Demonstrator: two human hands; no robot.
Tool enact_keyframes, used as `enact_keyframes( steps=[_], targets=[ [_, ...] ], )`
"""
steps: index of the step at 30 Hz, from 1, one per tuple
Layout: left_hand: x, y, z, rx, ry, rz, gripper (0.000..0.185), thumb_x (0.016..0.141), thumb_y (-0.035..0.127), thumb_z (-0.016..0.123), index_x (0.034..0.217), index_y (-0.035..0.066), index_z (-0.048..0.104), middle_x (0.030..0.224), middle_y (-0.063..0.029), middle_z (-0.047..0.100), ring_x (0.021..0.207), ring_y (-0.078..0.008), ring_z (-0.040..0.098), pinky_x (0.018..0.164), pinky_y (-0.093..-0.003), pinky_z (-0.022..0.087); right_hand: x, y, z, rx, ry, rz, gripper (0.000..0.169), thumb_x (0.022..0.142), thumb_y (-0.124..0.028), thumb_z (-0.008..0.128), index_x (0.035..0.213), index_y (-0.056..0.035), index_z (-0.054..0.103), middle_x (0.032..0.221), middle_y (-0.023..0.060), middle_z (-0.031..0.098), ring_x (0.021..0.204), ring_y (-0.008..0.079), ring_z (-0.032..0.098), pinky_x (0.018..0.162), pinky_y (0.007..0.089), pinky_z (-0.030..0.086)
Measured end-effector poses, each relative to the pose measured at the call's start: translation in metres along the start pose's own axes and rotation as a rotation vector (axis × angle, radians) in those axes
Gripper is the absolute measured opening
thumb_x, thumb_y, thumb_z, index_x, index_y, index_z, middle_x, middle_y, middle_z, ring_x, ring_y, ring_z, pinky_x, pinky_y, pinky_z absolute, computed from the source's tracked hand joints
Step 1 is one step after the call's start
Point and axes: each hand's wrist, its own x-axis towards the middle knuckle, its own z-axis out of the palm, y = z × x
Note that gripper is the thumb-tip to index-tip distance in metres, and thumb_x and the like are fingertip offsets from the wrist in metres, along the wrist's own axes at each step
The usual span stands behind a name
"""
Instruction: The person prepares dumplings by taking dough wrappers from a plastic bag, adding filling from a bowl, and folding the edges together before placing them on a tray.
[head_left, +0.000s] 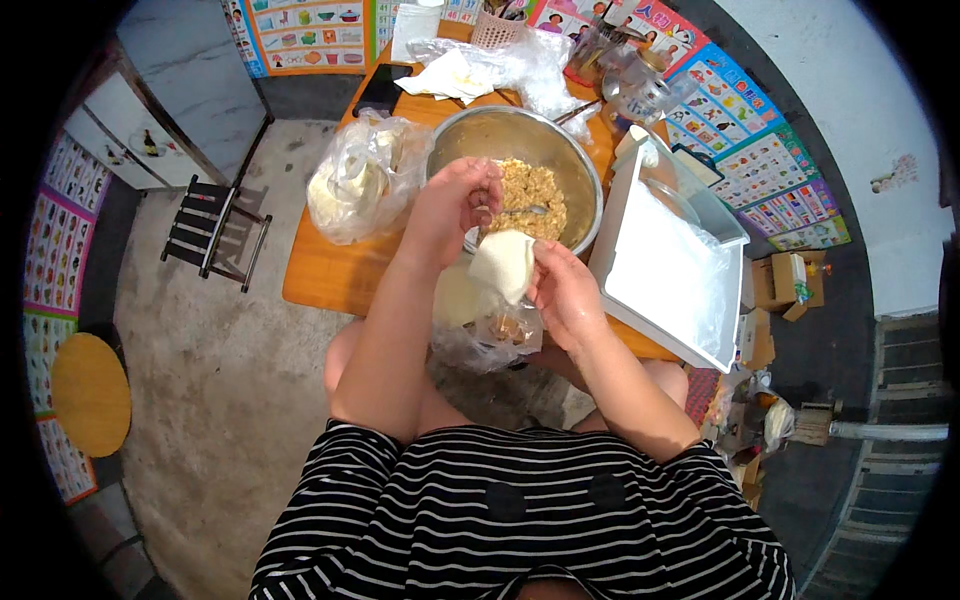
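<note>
A pale, thin dough wrapper (504, 264) is held at its right edge by my right hand (564, 289), in front of a large steel bowl (459, 142). My left hand (466, 196) is raised over the bowl's left side, its fingers curled; whether they hold anything cannot be told. Chopped tan filling (551, 199) lies in the bowl, with a metal spoon (529, 211) resting in it. A clear plastic bag of pale wrappers (349, 184) sits left of the bowl. Below my hands, another pale round piece (457, 296) and a plastic bag (487, 341) are partly hidden.
A white plastic drawer-like tray (667, 281) stands at the table's right. A black phone (381, 88), crumpled tissues (452, 77), a pink utensil basket (498, 30) and glass jars (637, 94) are at the back of the wooden table (330, 277). A folding stool (214, 232) stands at left.
</note>
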Motion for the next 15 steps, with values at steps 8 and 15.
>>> enact_keyframes(
  steps=[8, 15],
  targets=[
    [-0.01, 0.021, 0.004, 0.184, -0.467, -0.458, 0.042, 0.101, 0.041, 0.047, 0.103, 0.002, 0.063, 0.092, -0.0071, 0.068, 0.087, -0.0143, 0.067, 0.075, -0.0277, 0.053, 0.01, -0.03, -0.008, -0.605, 0.109, -0.652, 0.019, 0.091, -0.012, 0.067, 0.107, -0.0016, 0.065, 0.096, 0.0074, 0.071, 0.087, 0.0182, 0.067, 0.075, 0.0319, 0.054],
    [-0.014, 0.003, 0.011, -0.251, -0.182, -0.182, 0.04, 0.101, 0.033, 0.049, 0.124, 0.0, 0.052, 0.121, -0.0126, 0.06, 0.112, -0.0204, 0.059, 0.095, -0.0361, 0.051, 0.018, -0.043, 0.035, -1.467, -0.126, -1.199, 0.018, 0.079, -0.01, 0.069, 0.096, -0.0034, 0.071, 0.095, 0.0121, 0.07, 0.091, 0.0304, 0.065, 0.081, 0.0404, 0.051]
  ],
)
